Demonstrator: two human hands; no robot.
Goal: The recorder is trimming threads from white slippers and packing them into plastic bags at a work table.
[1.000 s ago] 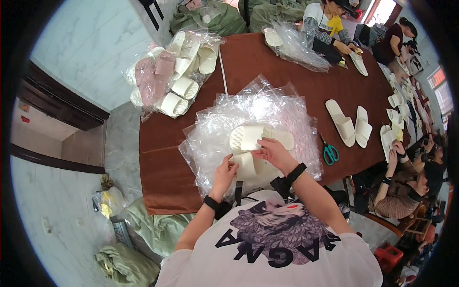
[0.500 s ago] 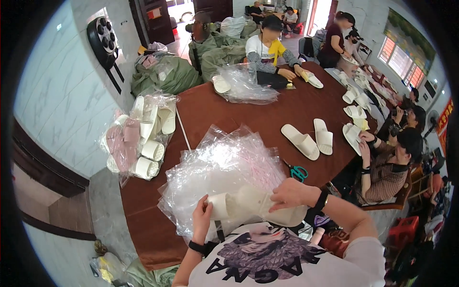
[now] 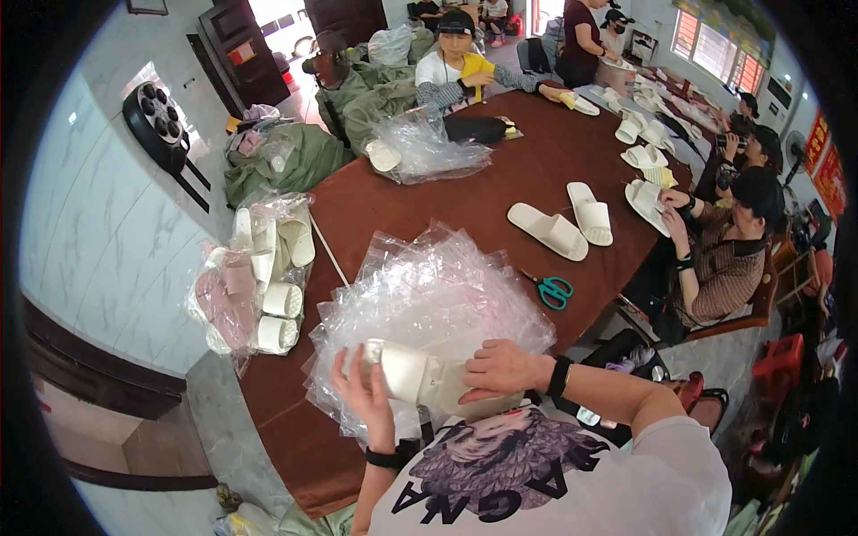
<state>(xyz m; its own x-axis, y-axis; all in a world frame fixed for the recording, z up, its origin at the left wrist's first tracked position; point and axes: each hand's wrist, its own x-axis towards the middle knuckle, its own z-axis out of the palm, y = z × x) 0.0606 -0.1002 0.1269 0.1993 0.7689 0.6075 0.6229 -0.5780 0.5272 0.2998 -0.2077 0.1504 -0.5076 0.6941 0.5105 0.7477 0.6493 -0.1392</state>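
A white slide slipper point(image 3: 404, 373) lies between my two hands, low over a fanned stack of clear plastic bags point(image 3: 407, 299). At its left end is my left hand point(image 3: 366, 402), fingers stretched apart, the thumb against the slipper's edge. My right hand point(image 3: 505, 371) is closed, fingers curled over the right part of the slipper. A translucent layer seems to cover that part; whether the fingers also pinch plastic there is hidden. Beyond the stack on the right, teal-handled scissors point(image 3: 554, 292) rest near two cream slippers point(image 3: 547, 230).
Bagged white and pink slippers point(image 3: 281, 299) lie at the brown table's point(image 3: 299, 447) left edge. Another plastic pile point(image 3: 438, 152) is across the table. A person point(image 3: 460, 67) sits opposite, and another point(image 3: 728, 259) at the right handles a slipper. Green sacks point(image 3: 290, 152) stand behind.
My left hand's fingers have spread from their grip on the slipper. My right hand has shifted left with the slipper. The person opposite has stretched an arm sideways. The view has turned slightly.
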